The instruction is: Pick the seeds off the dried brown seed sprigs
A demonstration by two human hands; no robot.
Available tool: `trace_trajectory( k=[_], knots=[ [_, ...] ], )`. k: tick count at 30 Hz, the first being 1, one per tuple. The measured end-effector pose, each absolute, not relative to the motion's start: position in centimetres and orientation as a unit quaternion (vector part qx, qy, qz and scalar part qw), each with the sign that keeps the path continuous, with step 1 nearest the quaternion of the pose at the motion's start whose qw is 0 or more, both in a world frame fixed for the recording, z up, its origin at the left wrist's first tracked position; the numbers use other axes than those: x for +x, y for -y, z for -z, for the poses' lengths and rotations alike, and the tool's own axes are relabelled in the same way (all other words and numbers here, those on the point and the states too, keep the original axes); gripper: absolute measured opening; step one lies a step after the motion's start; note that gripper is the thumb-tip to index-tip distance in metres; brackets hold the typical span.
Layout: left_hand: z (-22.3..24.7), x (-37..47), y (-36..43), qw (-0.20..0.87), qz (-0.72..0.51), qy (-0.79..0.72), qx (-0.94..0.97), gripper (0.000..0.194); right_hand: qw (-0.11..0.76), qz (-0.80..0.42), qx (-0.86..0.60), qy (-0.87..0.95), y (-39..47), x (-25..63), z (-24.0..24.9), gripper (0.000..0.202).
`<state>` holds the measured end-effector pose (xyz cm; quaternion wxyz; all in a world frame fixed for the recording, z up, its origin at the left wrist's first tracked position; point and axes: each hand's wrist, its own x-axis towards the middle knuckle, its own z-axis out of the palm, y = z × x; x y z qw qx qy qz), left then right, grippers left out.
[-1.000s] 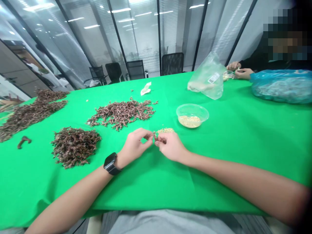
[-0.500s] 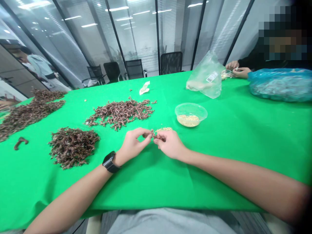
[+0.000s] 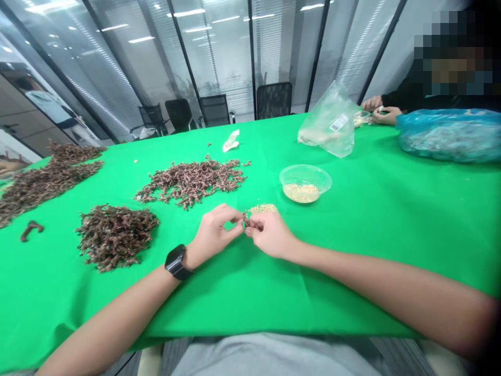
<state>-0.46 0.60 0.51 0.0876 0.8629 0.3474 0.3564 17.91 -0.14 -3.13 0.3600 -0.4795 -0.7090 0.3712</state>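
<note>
Between my two hands is a small brown, knobbly dried twig-like piece [image 3: 246,220]. My left hand [image 3: 221,227], with a black watch on its wrist, pinches it from the left with thumb and forefinger. From the right, my right hand [image 3: 272,232] pinches the same piece, its fingertips almost meeting the left ones. Just behind the right fingers lies a small heap of pale seed-like grains [image 3: 263,208]. A clear plastic bowl [image 3: 305,179] farther back holds more such grains. Loose brown pieces spread out in a pile [image 3: 195,180] beyond my left hand; a denser pile [image 3: 116,236] sits left of it.
More brown pieces [image 3: 50,180] lie at the far left, with a single curved piece [image 3: 31,230] nearby. At the back are a crumpled white scrap [image 3: 231,141], a clear bag [image 3: 329,125] and a blue bag [image 3: 450,136]. Another person's hands [image 3: 379,109] work at the back right.
My fingertips have drawn slightly closer around the brown piece, and the right hand has turned a little. A person at the far left has shifted leftward.
</note>
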Motion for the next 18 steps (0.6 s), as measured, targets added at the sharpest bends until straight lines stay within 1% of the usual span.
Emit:
trace_trajectory(
  k=[7, 12, 15, 18],
  knots=[
    [-0.5, -0.6, -0.8, 0.028, -0.348, -0.292, 0.890, 0.010, 0.352, -0.397, -0.463, 0.710, 0.1, 18.0, 3.0, 0.021],
    [-0.8, -1.1, -1.0, -0.012, -0.292, -0.268, 0.918, 0.013, 0.344, -0.408, -0.460, 0.709, 0.2, 18.0, 2.7, 0.021],
    [-1.0, -1.4, -1.2, -0.021, -0.255, -0.265, 0.930, 0.014, 0.338, -0.408, -0.469, 0.707, 0.3, 18.0, 2.4, 0.022],
    [-1.1, -1.3, -1.1, 0.008, -0.267, -0.290, 0.919, 0.014, 0.348, -0.405, -0.467, 0.705, 0.4, 18.0, 2.1, 0.021]
  ],
)
